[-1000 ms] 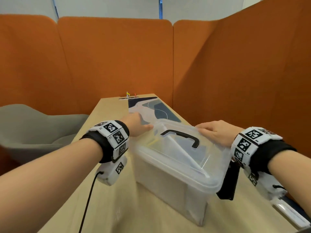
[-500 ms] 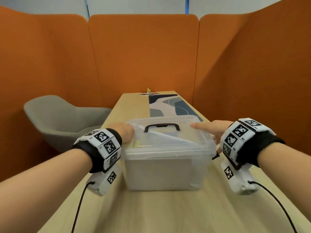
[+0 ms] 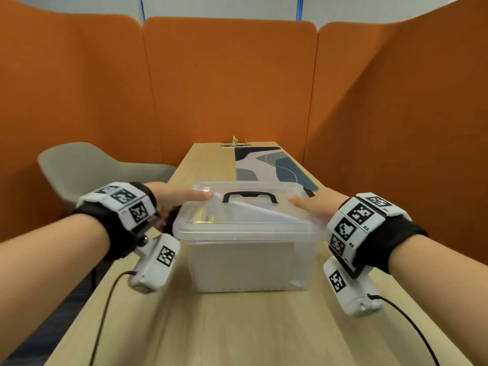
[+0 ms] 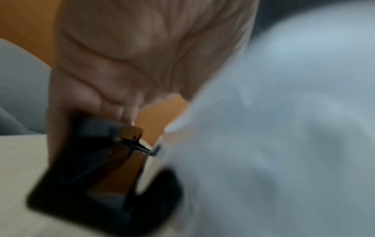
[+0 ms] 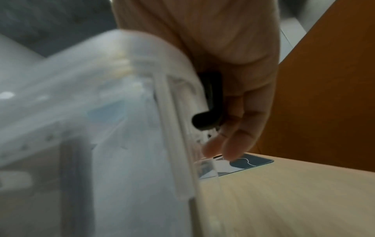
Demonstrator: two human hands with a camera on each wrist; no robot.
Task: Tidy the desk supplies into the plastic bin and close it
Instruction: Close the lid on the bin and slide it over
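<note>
The clear plastic bin stands mid-table with its lid on and a black handle on top; supplies show dimly inside. My left hand is at the lid's left end, thumb on top. In the left wrist view its fingers hold the top of the black left latch, which swings out from the bin. My right hand rests on the lid's right end. In the right wrist view its nearly straight fingers lie over the black right latch against the bin.
The wooden table is narrow, with orange partitions at the back and right. A patterned desk mat lies behind the bin, and a cable outlet is at the far end. A grey chair stands to the left.
The bin has turned from skewed to square with me. Both hands stayed at the lid's ends, and their fingers have dropped to the side latches.
</note>
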